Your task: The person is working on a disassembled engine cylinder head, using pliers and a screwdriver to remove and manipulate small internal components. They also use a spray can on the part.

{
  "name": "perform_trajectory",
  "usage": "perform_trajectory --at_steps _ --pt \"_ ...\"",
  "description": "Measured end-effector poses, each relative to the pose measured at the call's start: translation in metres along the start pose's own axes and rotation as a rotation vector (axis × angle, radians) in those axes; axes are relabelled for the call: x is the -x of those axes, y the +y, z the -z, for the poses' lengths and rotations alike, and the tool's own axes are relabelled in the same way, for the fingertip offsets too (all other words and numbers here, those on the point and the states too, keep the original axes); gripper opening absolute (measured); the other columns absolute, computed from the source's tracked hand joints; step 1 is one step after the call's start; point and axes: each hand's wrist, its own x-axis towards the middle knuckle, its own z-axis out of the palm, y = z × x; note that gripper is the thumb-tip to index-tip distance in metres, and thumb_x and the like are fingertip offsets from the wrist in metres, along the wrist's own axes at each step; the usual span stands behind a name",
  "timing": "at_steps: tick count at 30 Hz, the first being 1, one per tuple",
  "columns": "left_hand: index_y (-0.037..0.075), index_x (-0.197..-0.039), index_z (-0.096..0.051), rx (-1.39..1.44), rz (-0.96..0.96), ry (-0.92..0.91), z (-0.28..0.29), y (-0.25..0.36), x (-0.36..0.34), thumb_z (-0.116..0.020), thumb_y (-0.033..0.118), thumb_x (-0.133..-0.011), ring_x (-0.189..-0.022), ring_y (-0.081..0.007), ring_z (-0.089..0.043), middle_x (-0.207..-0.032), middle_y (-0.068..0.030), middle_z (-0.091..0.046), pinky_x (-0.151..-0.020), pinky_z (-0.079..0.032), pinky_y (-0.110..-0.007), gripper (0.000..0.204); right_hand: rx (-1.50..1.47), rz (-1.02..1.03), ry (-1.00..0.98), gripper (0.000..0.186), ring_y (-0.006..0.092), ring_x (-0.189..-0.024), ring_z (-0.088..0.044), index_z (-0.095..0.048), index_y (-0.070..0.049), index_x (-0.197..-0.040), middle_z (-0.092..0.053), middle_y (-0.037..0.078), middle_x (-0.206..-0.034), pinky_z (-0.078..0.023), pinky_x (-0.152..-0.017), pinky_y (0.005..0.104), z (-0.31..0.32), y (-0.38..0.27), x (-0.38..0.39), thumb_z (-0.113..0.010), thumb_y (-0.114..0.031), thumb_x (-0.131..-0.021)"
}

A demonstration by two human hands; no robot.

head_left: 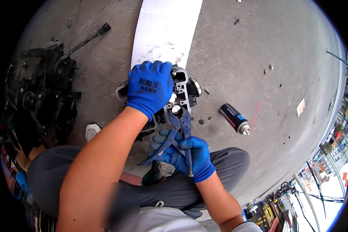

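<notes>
My left hand (150,88), in a blue glove, presses on the grey metal engine cylinder head (183,96), its fingers curled over the casting and hiding part of it. In my gloved right hand (195,156) is a pair of blue locking pliers (174,123), the fingers wrapped round the handles. The pliers' jaws point away from me and sit around a round, shiny metal piece (176,109) in the cylinder head. Whether the jaws touch that piece I cannot tell. A white sheet (164,34) stretches away from the far side of the casting.
A black spray can (233,117) with a red straw (255,116) lies on the concrete floor to the right. At left stands a large dark engine (42,87). Small bolts (237,21) and a paper scrap (301,107) are scattered about. My bent knees flank the work.
</notes>
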Motion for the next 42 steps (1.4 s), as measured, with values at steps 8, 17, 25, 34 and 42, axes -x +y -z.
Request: perform_trajectory --at_steps 8,17,25,34,42 --pt "0.012 -0.112 -0.063 0.001 0.006 -0.030 0.001 0.001 -0.002 -0.059 0.023 -0.088 -0.094 -0.0290 -0.061 -0.101 -0.0085 -0.066 -0.085 -0.046 -0.043 0.026 -0.126 0.023 -0.107 0.060 0.0406 -0.109 -0.063 -0.054 0.007 -0.130 -0.064 0.023 -0.118 -0.036 -0.110 0.0654 -0.001 0.005 -0.003 -0.052 -0.013 -0.074" --pt "0.013 -0.114 -0.062 0.006 0.007 -0.056 0.000 0.000 -0.001 -0.059 0.023 -0.088 -0.094 -0.0287 -0.061 -0.101 -0.0078 -0.066 -0.085 -0.046 -0.043 0.028 -0.118 0.039 -0.135 0.054 0.0385 -0.104 -0.063 -0.058 0.003 -0.123 -0.064 0.019 -0.108 -0.038 -0.108 0.0658 -0.002 0.010 -0.005 -0.052 -0.014 -0.073" --pt "0.013 -0.113 -0.062 0.004 -0.003 -0.033 -0.001 0.000 -0.001 -0.059 0.023 -0.089 -0.093 -0.0286 -0.061 -0.101 -0.0073 -0.065 -0.084 -0.047 -0.044 0.026 -0.110 0.059 -0.184 0.048 0.0366 -0.101 -0.062 -0.058 0.002 -0.120 -0.062 0.016 -0.100 -0.039 -0.107 0.0643 0.001 0.013 -0.010 -0.050 -0.016 -0.076" --pt "0.013 -0.113 -0.062 0.003 -0.003 -0.041 -0.001 0.000 -0.002 -0.059 0.023 -0.089 -0.093 -0.0288 -0.061 -0.100 -0.0076 -0.065 -0.084 -0.047 -0.043 0.026 -0.163 0.073 -0.206 0.045 0.0353 -0.097 -0.062 -0.059 0.002 -0.118 -0.061 0.014 -0.095 -0.042 -0.104 0.0624 -0.004 0.013 -0.012 -0.051 -0.016 -0.077" --pt "0.013 -0.113 -0.062 -0.015 -0.003 -0.058 0.000 -0.001 -0.003 -0.060 0.023 -0.089 -0.092 -0.0289 -0.061 -0.100 -0.0074 -0.066 -0.083 -0.046 -0.043 0.026 -0.172 0.075 -0.151 0.034 0.0322 -0.091 -0.059 -0.059 0.000 -0.109 -0.057 0.009 -0.088 -0.047 -0.093 0.0578 -0.003 0.018 -0.014 -0.051 -0.015 -0.080"
